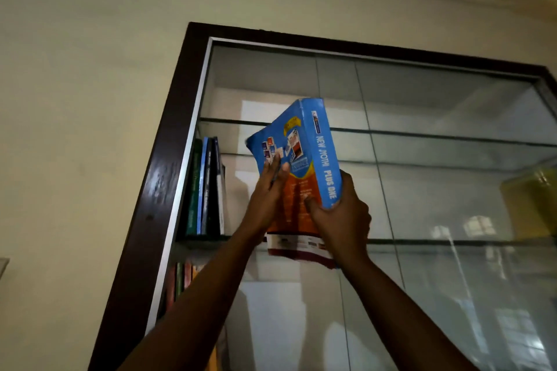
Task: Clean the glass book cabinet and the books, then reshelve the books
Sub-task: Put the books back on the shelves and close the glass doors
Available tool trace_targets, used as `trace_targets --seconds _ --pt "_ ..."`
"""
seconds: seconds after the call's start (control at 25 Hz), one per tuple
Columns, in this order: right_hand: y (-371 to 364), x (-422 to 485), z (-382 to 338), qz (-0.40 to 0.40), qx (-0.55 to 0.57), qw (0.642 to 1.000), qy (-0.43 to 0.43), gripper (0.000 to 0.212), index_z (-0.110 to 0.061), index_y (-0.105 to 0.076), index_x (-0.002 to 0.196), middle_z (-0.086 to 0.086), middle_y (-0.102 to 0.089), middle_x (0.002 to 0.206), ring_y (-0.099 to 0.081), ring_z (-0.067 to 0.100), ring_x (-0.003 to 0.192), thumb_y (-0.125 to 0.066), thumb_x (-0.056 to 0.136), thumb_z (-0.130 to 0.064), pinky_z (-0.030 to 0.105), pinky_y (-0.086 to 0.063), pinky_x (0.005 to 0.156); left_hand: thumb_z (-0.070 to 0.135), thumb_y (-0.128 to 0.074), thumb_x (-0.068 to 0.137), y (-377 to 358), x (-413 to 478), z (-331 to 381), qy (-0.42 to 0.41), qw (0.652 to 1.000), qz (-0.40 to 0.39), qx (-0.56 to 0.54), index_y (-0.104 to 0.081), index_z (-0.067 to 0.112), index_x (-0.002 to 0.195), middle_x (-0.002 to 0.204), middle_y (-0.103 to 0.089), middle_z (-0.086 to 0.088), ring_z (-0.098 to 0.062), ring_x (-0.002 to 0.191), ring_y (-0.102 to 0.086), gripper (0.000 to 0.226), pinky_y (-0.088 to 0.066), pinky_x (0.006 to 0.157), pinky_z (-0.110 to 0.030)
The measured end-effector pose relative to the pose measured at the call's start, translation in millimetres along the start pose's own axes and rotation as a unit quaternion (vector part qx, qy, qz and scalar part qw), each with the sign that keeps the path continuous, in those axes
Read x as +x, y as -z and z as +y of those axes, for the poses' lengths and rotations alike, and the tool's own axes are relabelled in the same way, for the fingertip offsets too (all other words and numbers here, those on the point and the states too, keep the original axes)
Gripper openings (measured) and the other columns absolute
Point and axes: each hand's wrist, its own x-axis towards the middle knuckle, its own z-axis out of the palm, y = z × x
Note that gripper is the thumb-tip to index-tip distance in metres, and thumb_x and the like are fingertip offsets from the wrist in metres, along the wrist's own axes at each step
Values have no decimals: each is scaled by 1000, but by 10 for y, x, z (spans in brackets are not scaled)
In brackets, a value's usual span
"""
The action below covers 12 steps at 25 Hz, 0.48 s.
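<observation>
A thick blue and orange book [301, 159], spine reading "NEW JYOTHI PLUS ONE", is held up in front of the glass book cabinet [168, 166], tilted, level with the upper shelf. My right hand [340, 214] grips its lower spine, thumb on the cover. My left hand [271, 190] lies flat against the front cover with straight fingers. A few books [206, 187] stand upright at the left end of that shelf.
The cabinet has a dark wooden frame and glass shelves [422, 132]. More book spines [180, 277] show on the shelf below at the left. A yellow shape [530, 202] shows at the right edge. A cream wall [75, 99] lies to the left.
</observation>
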Motion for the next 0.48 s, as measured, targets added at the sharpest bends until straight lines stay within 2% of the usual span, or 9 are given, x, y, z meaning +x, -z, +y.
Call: trace_targets --seconds 0.04,0.08,0.12,0.16,0.24,0.36,0.4,0.48 --pt "-117 100 -54 7 -5 1000 -1 58 -23 -40 132 0 -61 108 -60 21 98 -67 82 -35 22 -39 74 60 -42 88 43 69 58 7 999 3 -35 -41 26 136 118 -63 5 4 97 -63 59 -55 79 -22" --pt "-247 193 -97 10 -8 1000 3 58 -23 -39 133 0 -61 111 -59 20 101 -65 83 -36 21 -37 75 46 -36 96 80 140 71 18 998 0 -63 -48 19 127 96 -69 9 9 78 -65 43 -55 63 -16" --pt "-384 274 -120 9 -10 1000 11 59 -23 -38 134 0 -60 114 -59 19 102 -64 83 -38 21 -37 76 40 -30 99 115 188 59 29 996 -14 -89 -52 22 113 80 -70 14 10 66 -64 32 -54 56 -18" --pt "-521 347 -122 6 -12 1000 18 59 -23 -37 135 -1 -60 115 -59 19 103 -63 84 -39 21 -37 76 40 -26 100 157 243 -2 39 994 -21 -96 -53 29 103 72 -69 17 11 61 -63 30 -55 58 -24" --pt "-825 484 -75 -1 -20 1000 20 58 -24 -36 136 0 -60 117 -59 20 103 -61 85 -39 22 -38 76 48 -25 97 293 407 -184 53 993 -16 -104 -53 36 93 75 -67 20 8 64 -64 31 -51 73 -33" --pt "-1267 616 71 -18 -40 999 -10 56 -26 -36 135 3 -60 119 -57 25 106 -59 85 -40 29 -42 82 59 -24 92 509 680 -467 97 985 11 -141 -54 34 105 89 -63 12 -6 82 -59 41 -44 90 -41" --pt "-1402 636 130 -24 -46 998 -22 56 -25 -36 134 4 -59 120 -57 27 107 -59 86 -40 31 -42 84 60 -23 93 548 741 -528 115 983 11 -142 -53 33 107 88 -62 11 -8 83 -57 42 -44 88 -40" --pt "-1641 660 264 -38 -50 997 -42 56 -23 -35 135 5 -58 121 -56 27 107 -59 86 -40 32 -43 85 56 -23 95 600 802 -592 134 985 12 -111 -53 31 102 85 -61 9 -8 78 -57 40 -48 75 -31"
